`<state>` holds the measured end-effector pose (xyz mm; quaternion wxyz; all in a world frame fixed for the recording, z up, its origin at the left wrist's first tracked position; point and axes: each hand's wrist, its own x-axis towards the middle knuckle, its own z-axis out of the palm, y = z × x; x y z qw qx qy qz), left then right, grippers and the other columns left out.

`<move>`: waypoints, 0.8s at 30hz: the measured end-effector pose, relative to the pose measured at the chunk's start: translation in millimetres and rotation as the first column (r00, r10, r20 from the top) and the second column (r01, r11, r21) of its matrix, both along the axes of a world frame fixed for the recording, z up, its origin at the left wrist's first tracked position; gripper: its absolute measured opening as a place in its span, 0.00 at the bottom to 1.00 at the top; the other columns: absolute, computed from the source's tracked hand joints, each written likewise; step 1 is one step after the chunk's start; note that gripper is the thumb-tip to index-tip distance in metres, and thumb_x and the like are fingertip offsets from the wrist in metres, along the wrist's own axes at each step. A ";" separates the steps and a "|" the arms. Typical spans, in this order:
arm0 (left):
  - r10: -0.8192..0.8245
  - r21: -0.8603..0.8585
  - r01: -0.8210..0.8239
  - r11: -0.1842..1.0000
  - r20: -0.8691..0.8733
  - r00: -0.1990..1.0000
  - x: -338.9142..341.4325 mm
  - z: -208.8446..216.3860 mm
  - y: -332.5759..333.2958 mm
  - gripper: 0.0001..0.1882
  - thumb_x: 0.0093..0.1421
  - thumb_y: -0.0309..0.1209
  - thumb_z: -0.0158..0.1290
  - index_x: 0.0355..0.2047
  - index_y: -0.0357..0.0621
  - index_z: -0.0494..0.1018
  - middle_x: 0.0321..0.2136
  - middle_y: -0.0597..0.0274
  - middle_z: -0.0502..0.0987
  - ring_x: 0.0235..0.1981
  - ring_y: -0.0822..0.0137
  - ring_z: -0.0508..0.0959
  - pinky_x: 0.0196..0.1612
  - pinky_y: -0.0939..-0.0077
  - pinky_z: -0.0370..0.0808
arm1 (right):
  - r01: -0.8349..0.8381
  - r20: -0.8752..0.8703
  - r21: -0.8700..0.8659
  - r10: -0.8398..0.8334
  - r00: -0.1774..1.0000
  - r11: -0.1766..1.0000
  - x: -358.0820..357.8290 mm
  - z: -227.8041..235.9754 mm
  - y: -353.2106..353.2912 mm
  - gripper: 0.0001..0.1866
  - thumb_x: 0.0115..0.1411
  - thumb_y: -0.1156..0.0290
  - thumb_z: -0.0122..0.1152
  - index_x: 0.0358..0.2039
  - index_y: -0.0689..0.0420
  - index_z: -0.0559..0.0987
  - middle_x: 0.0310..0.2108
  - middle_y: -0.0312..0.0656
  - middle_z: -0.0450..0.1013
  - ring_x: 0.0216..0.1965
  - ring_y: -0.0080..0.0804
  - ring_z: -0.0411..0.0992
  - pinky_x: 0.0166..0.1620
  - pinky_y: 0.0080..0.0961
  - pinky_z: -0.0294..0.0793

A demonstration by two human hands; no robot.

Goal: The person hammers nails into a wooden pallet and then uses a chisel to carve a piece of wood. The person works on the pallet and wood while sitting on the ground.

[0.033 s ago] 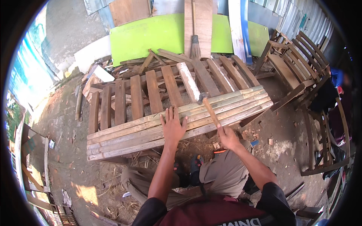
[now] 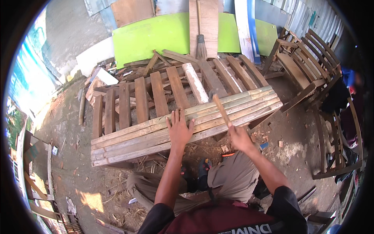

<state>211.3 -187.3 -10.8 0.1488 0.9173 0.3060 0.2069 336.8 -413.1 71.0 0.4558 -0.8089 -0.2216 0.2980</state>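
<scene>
The left hand (image 2: 178, 130) lay flat, fingers spread apart, pressing on the bundle of pale wooden slats (image 2: 187, 121) that ran slantwise across the front of the work. The right hand (image 2: 238, 137) was clenched around the handle of a hammer (image 2: 219, 107), whose head stood raised just above the slats, close to the right of the left hand. The slats rested on a slatted wooden frame (image 2: 156, 93) of darker boards, which stretched away behind the hands. Beyond it lay a heap of loose wood offcuts (image 2: 163, 58), and a broom (image 2: 201, 43) leaned upright against a tall plywood board (image 2: 212, 23). A bright green panel (image 2: 148, 39) stood behind the heap, with a white plank (image 2: 243, 27) propped at its right. To the right, well apart from the hands, stood several wooden chair frames (image 2: 307, 62). The person's knees in grey trousers (image 2: 230, 175) were folded under the near edge of the slats, on bare dirt ground (image 2: 74, 156) strewn with straw and chips. Small scraps, 1 of them orange (image 2: 228, 155), lay near the right wrist.
</scene>
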 end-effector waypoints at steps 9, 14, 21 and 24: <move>0.035 0.049 -0.035 0.998 0.001 0.999 -0.6 8.5 21.3 0.37 0.66 0.51 0.49 0.68 0.39 0.60 0.67 0.46 0.63 0.71 0.49 0.58 0.72 0.41 0.46 | -0.202 0.330 0.902 -0.306 0.893 0.383 0.8 94.6 46.3 0.30 0.72 0.36 0.33 0.30 0.53 0.61 0.16 0.30 0.54 0.14 0.20 0.52 0.16 0.21 0.48; -0.012 0.012 0.012 1.000 0.025 1.000 10.5 4.6 12.1 0.36 0.66 0.50 0.49 0.67 0.39 0.61 0.67 0.46 0.63 0.71 0.48 0.57 0.72 0.42 0.46 | -0.019 0.096 0.062 0.013 0.995 0.998 -5.9 -19.2 -9.3 0.27 0.76 0.48 0.34 0.25 0.53 0.66 0.14 0.29 0.59 0.11 0.18 0.56 0.14 0.22 0.55; 0.033 0.036 -0.033 0.999 0.001 0.999 -6.1 6.5 24.4 0.37 0.67 0.51 0.47 0.67 0.38 0.61 0.67 0.45 0.63 0.71 0.49 0.57 0.72 0.40 0.45 | -0.095 0.229 0.864 -0.218 0.949 0.494 -12.9 124.9 36.1 0.28 0.76 0.46 0.34 0.29 0.57 0.65 0.16 0.28 0.57 0.15 0.17 0.56 0.18 0.20 0.56; -0.017 0.005 0.017 1.000 0.010 1.000 11.1 7.7 9.6 0.37 0.66 0.50 0.48 0.67 0.38 0.61 0.67 0.46 0.62 0.71 0.49 0.57 0.72 0.40 0.46 | -0.086 0.428 0.534 -0.182 0.885 0.841 -4.7 15.6 21.4 0.28 0.75 0.49 0.38 0.29 0.62 0.68 0.15 0.38 0.62 0.18 0.32 0.63 0.25 0.31 0.63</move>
